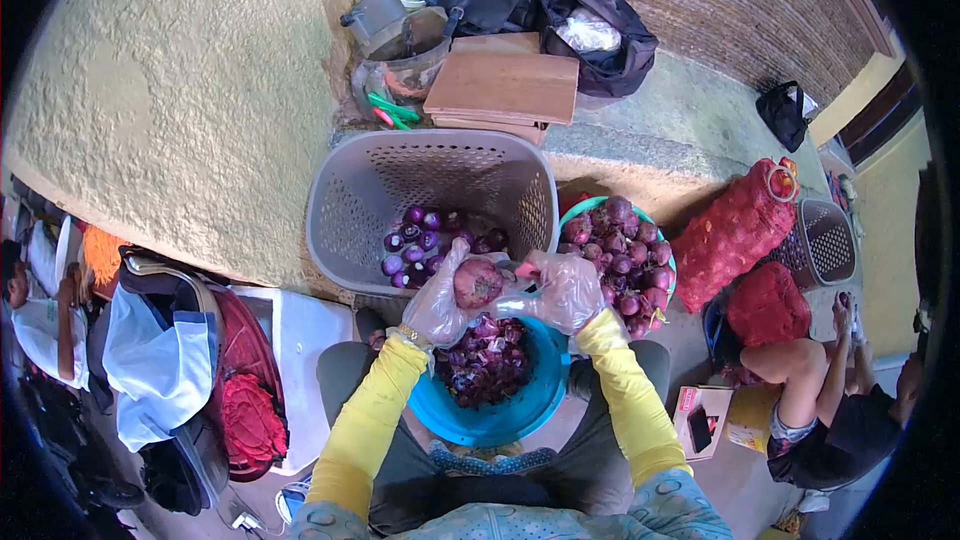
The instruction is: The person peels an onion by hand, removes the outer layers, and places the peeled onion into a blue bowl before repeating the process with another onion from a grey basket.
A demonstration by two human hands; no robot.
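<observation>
A red onion [478,283] with its dry skin on sits in my gloved left hand [436,292], fingers wrapped round it. My right hand [572,290], also in a clear plastic glove, is closed on a small knife [527,270] with a pink handle; its blade is hard to make out beside the onion. Both hands are above a blue basin [487,430] with purple onion skins [484,365] in it. Just ahead stands a grey perforated basket [335,210] with several peeled onions [415,258] at its bottom. To the right, a green-rimmed tub [672,275] is heaped with unpeeled onions [625,255].
A full red mesh sack [738,225] leans by the ledge at right. Another person [850,405] sits beyond a cardboard box [702,420] with a phone on it. Wooden boards [500,85] and bags lie on the ledge. A white box [310,365] stands at left.
</observation>
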